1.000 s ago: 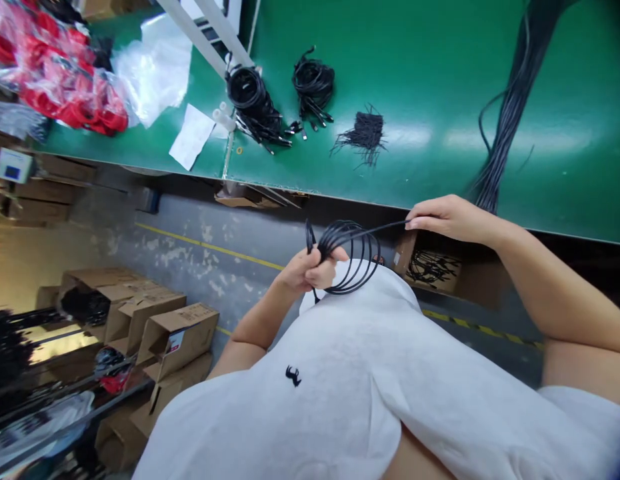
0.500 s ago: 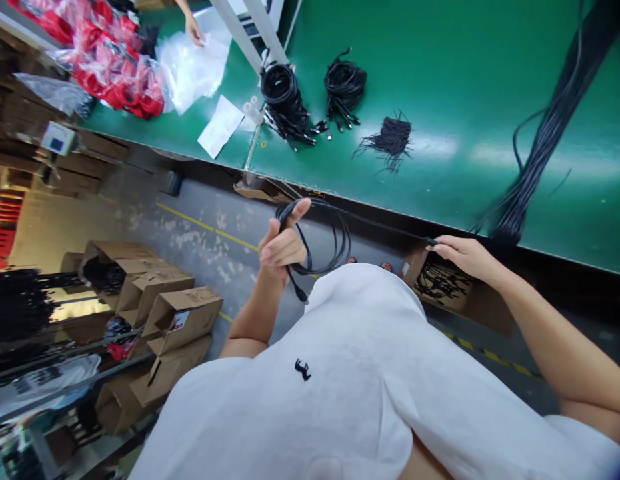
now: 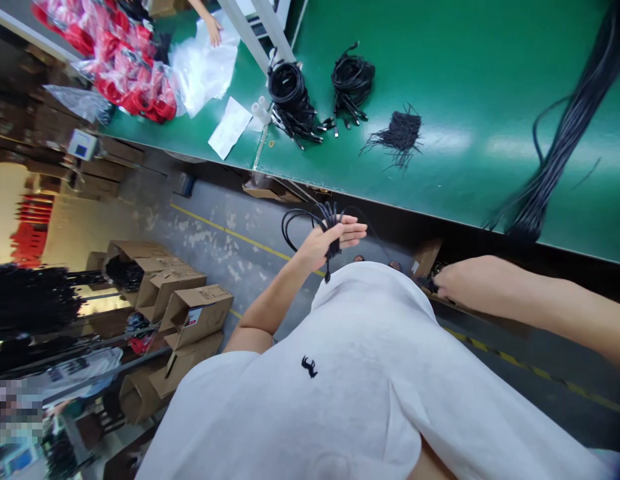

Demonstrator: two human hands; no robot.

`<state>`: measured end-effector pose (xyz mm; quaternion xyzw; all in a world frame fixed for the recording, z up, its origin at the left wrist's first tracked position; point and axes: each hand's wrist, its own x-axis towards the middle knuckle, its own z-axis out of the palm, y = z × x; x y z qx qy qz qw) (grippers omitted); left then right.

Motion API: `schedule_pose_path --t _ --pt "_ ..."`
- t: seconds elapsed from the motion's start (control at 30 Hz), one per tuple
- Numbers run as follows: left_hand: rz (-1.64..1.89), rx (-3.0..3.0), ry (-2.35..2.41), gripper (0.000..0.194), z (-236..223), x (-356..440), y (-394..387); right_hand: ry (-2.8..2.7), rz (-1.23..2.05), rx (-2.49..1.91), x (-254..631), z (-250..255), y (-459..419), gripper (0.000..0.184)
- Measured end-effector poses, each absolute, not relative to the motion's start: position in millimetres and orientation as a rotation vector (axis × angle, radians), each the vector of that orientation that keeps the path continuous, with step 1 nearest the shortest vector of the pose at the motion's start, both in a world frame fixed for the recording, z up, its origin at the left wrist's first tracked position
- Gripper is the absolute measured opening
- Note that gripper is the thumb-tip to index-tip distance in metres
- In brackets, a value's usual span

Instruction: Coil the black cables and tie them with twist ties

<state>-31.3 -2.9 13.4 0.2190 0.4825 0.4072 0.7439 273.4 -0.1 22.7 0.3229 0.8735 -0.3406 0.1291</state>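
Observation:
A coiled black cable (image 3: pixel 291 231) is gripped in my left hand (image 3: pixel 330 241), the thumb pressing the loops against straight fingers. One cable end hangs below that hand. My right hand (image 3: pixel 467 283) is closed at the right, slightly blurred, with a dark cable end (image 3: pixel 428 284) at its fingertips. A thin blurred stretch of cable runs between the hands. Beneath my right hand is a cardboard box (image 3: pixel 426 257), mostly hidden by the hand.
On the green table (image 3: pixel 450 87) lie coiled cable bundles (image 3: pixel 353 80), a pile of short black ties (image 3: pixel 401 132) and a long cable bundle (image 3: pixel 555 160). Another person's hand (image 3: pixel 213 30) rests on clear plastic bags (image 3: pixel 197 73). Cardboard boxes (image 3: pixel 203 310) stand at left.
My left hand has turned and moved right, its fingers now straightened across the coil. My right hand has moved down, over the box. The other person's hand has shifted slightly.

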Motion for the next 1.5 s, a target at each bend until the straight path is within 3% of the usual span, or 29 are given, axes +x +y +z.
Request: schedule_pose_path --t 0.1,0.2,0.33,0.47,0.6,0.67,0.8,0.87,0.9,0.97,1.03,1.13,1.33,1.43,1.5 --pt "0.697 0.671 0.919 0.034 -2.4 -8.9 -7.4 2.527 -1.043 0.645 236.8 45.5 10.8 0.027" --pt "0.412 0.743 0.744 0.044 -5.7 3.3 -15.9 2.674 -1.043 0.86 232.6 54.0 38.5 0.031" --pt "0.29 0.633 0.621 0.046 4.6 1.2 -22.3 2.834 -1.37 1.088 276.3 45.7 49.6 0.032" --pt "0.37 0.538 0.6 0.041 16.9 -3.7 -22.2 2.891 -1.736 1.624 311.3 20.9 26.0 0.069" --pt "0.196 0.525 0.507 0.039 21.7 3.7 -19.7 2.731 -1.689 1.284 267.1 -4.4 13.9 0.093" --pt "0.088 0.504 0.435 0.04 21.2 10.1 -18.3 2.912 -1.739 1.034 228.9 -6.6 19.6 0.087" --pt "-0.022 0.508 0.356 0.043 22.5 14.7 -18.1 3.138 -1.765 0.407 187.9 -2.9 36.7 0.036" --pt "0.059 0.529 0.456 0.043 25.8 10.7 -18.4 3.07 -1.815 0.515 185.8 -9.3 37.1 0.023" --pt "0.172 0.547 0.553 0.042 27.7 7.4 -18.0 3.017 -1.899 0.77 185.1 -15.4 34.9 0.02" --pt "0.474 0.602 0.768 0.041 30.7 -0.3 -15.0 2.73 -2.218 1.52 178.7 -29.8 27.5 0.018" --pt "0.693 0.674 0.89 0.045 31.5 -8.0 -9.7 2.081 -2.736 2.095 164.4 -42.1 19.2 0.021" --pt "0.815 0.715 0.94 0.047 28.7 -17.0 -2.2 1.032 -3.363 2.051 141.6 -50.0 9.7 0.033" --pt "0.816 0.745 0.98 0.046 19.6 -22.5 -6.3 0.85 -3.287 1.892 137.4 -59.3 -5.2 0.03" --pt "0.807 0.789 1.014 0.042 10.2 -18.8 -12.0 0.287 -3.438 1.929 141.7 -66.5 -4.3 0.028" --pt "0.831 0.749 1.041 0.037 1.5 -13.7 -14.2 0.259 -3.533 2.105 147.3 -69.2 3.9 0.025"
